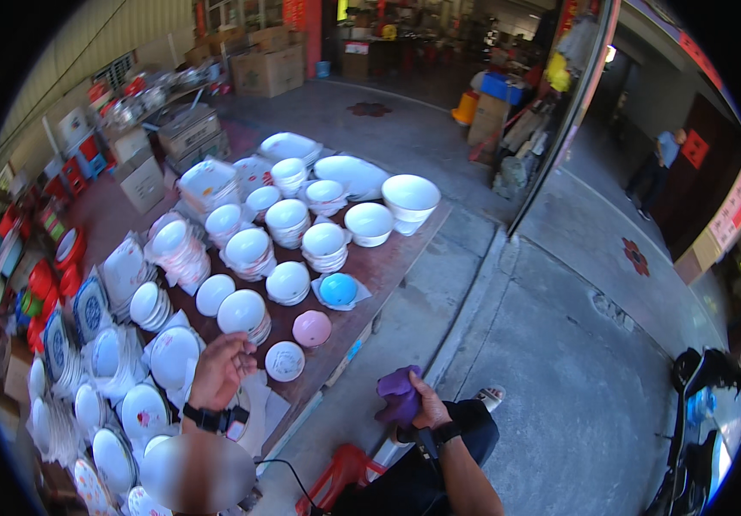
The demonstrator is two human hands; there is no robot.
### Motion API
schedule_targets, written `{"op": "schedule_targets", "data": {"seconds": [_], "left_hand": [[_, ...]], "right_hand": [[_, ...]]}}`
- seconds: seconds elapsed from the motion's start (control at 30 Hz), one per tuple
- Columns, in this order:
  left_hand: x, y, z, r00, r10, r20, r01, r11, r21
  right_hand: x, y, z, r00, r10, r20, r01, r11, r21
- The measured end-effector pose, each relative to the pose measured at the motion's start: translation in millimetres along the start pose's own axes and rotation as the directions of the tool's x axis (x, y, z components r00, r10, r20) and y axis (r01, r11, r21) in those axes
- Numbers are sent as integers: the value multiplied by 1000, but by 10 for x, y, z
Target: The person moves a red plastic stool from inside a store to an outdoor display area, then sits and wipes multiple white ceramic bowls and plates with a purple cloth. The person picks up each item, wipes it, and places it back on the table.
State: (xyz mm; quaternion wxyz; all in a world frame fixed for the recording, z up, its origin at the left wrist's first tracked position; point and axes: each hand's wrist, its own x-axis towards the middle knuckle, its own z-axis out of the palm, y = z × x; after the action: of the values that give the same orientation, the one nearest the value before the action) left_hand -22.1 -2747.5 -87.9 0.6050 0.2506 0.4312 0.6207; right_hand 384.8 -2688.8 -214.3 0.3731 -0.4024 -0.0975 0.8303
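Observation:
My left hand, with a black band at the wrist, is raised over the table beside a stack of white bowls. Its fingers are loosely curled and apart, with nothing visible in them. The fingertips overlap the stack's lower edge in view; whether they touch it I cannot tell. A small white bowl with a grey pattern and a pink bowl stand just right of that hand. Off the table's edge, above my lap, my right hand grips a bunched purple cloth. A blue bowl rests on white wrapping farther back.
Stacked bowls, upright plates and trays crowd the dark red table. A red plastic stool is beside my leg. Cardboard boxes stand behind. To the right are a parked two-wheeler and a distant standing person.

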Motion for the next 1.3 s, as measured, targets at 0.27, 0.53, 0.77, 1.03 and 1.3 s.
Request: {"op": "schedule_targets", "data": {"seconds": [0.27, 0.53, 0.77, 1.03, 1.3], "left_hand": [[44, -1020, 752, 977, -213, 8, 209, 967, 144], [61, -1038, 617, 975, -222, 11, 211, 940, 269], [614, -304, 58, 920, 72, -386, 79, 929, 361], [1186, 20, -749, 751, -19, -660, 500, 669, 549], [1332, -136, -978, 764, 43, -644, 508, 576, 641]], "right_hand": [[74, 124, -340, 990, -139, -30, 139, 990, -14], [36, 79, -563, 988, -127, 93, 123, 991, 42], [130, 70, -692, 992, -122, 28, 121, 992, 20], [82, 80, -484, 992, -107, 62, 103, 992, 71], [78, 82, -490, 996, -78, -37, 79, 996, 31]]}}
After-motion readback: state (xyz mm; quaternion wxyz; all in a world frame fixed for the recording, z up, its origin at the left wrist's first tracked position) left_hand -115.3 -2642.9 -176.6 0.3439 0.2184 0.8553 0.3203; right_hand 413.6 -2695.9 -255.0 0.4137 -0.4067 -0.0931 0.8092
